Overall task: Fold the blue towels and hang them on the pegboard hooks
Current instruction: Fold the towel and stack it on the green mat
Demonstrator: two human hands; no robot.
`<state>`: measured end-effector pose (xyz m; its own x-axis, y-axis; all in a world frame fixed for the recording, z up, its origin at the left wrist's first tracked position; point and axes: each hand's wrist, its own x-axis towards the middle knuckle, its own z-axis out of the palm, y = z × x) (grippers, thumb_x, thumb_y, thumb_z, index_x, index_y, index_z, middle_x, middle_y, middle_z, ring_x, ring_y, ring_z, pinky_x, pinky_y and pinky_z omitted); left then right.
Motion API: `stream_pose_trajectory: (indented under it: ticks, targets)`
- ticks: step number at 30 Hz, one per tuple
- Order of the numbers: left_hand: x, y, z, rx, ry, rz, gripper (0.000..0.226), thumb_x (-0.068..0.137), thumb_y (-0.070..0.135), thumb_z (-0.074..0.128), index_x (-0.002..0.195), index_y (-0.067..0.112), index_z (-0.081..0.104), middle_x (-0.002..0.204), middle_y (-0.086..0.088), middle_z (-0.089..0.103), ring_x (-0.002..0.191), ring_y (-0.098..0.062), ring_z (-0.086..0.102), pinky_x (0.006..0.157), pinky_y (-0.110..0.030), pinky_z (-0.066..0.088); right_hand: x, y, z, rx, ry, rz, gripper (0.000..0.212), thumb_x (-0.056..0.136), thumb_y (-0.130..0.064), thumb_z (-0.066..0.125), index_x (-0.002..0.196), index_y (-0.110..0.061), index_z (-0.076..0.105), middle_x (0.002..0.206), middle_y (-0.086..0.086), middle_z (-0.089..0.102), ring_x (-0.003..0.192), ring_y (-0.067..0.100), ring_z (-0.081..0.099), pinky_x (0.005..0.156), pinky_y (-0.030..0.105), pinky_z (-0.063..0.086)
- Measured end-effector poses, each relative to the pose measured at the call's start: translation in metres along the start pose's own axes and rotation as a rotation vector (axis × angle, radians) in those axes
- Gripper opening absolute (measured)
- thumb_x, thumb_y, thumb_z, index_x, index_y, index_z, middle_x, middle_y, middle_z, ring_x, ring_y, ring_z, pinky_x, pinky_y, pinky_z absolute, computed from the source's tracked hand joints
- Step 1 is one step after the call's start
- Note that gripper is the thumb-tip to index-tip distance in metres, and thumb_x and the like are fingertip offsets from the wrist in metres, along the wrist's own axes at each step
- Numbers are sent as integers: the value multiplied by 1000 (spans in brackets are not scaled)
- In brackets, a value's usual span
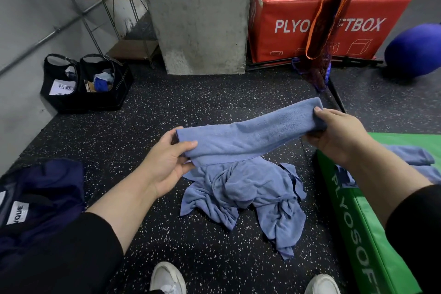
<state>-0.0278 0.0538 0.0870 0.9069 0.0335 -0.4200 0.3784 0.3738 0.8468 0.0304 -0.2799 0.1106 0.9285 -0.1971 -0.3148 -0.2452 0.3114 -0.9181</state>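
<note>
1. Blue towels lie in a crumpled pile (248,200) on the speckled black floor (148,124) at the centre of the frame, and one folded towel (250,133) stretches as a long band above that pile, tilting up toward the right.
2. The red plyo box (317,16) stands at the upper right, beside a concrete pillar (202,14) at the top centre.
3. A green plyo box (365,229) runs along the lower right edge, with another blue towel (415,155) lying on its top.
4. A dark blue bag (45,198) sits at the lower left, and two black bags (86,83) rest near the wall at the left.
5. My left hand (164,164) grips the lower left end of the folded towel, thumb curled over the top and fingers beneath.
6. My right hand (338,136) pinches the raised right end, thumb on top.
7. My white shoes (167,279) show at the bottom edge.
</note>
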Motion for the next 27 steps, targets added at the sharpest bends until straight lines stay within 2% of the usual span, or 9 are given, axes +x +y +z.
stream_pose_trajectory:
  ticks: [3, 5, 7, 10, 12, 15, 22, 25, 27]
  targets:
    - [0, -2, 1, 57, 20, -62, 30, 91, -8, 62, 117, 6, 63, 108, -15, 72, 92, -24, 70, 79, -39, 62, 0, -3, -1, -12, 13, -8, 19, 105, -16, 51, 120, -7, 58, 105, 12, 66, 86, 26, 67, 74, 39, 58]
    - [0, -2, 0, 63, 56, -80, 23, 92, -9, 61, 110, 5, 65, 107, -17, 72, 89, -24, 70, 86, -40, 59, 0, -6, -4, -46, 32, -13, 20, 104, -16, 52, 120, -6, 60, 107, 13, 67, 91, 28, 68, 76, 42, 58]
    - [2, -2, -1, 58, 78, -67, 20, 94, -8, 59, 108, 5, 66, 108, -18, 72, 89, -24, 69, 92, -43, 57, 1, -7, -9, -106, 65, -18, 15, 104, -16, 53, 113, -8, 63, 107, 13, 65, 93, 27, 67, 80, 46, 58]
    - [0, -3, 2, 79, 51, -74, 17, 99, -2, 55, 108, 10, 63, 100, -15, 74, 86, -29, 73, 72, -40, 64, 1, -7, -17, -176, 99, -4, 11, 104, -16, 54, 98, -13, 62, 115, 15, 62, 101, 28, 64, 91, 51, 55]
    - [-4, -3, 6, 102, 22, -113, 15, 103, 4, 52, 112, 12, 60, 98, -16, 74, 83, -36, 74, 60, -36, 63, 1, -5, -20, -184, 94, 8, 11, 104, -15, 53, 99, -13, 62, 117, 15, 62, 104, 30, 64, 90, 50, 55]
    - [-6, -3, 11, 144, 2, -113, 14, 105, 10, 49, 116, 12, 59, 104, -20, 72, 77, -37, 74, 54, -33, 62, 1, -5, -25, -172, 80, 7, 12, 105, -16, 51, 99, -13, 61, 111, 13, 60, 99, 32, 65, 86, 50, 55]
    - [3, -8, 20, 311, 16, -51, 17, 103, 13, 53, 117, 13, 64, 111, -17, 75, 88, -35, 73, 68, -39, 62, 1, 4, -48, -208, 93, 29, 11, 104, -19, 54, 99, -14, 62, 113, 18, 60, 96, 34, 63, 89, 53, 56]
    - [11, -18, 38, 385, -11, -50, 16, 103, 14, 56, 115, 12, 66, 112, -19, 74, 97, -42, 72, 79, -46, 62, 0, 17, -80, -286, 156, 106, 13, 103, -19, 56, 95, -12, 62, 105, 20, 60, 88, 33, 62, 77, 47, 60]
    - [15, -30, 57, 435, -36, -54, 16, 102, 14, 56, 114, 11, 67, 108, -19, 74, 94, -39, 71, 82, -48, 60, 2, 20, -106, -353, 187, 139, 17, 102, -17, 57, 88, -8, 62, 93, 19, 60, 78, 33, 62, 73, 53, 62]
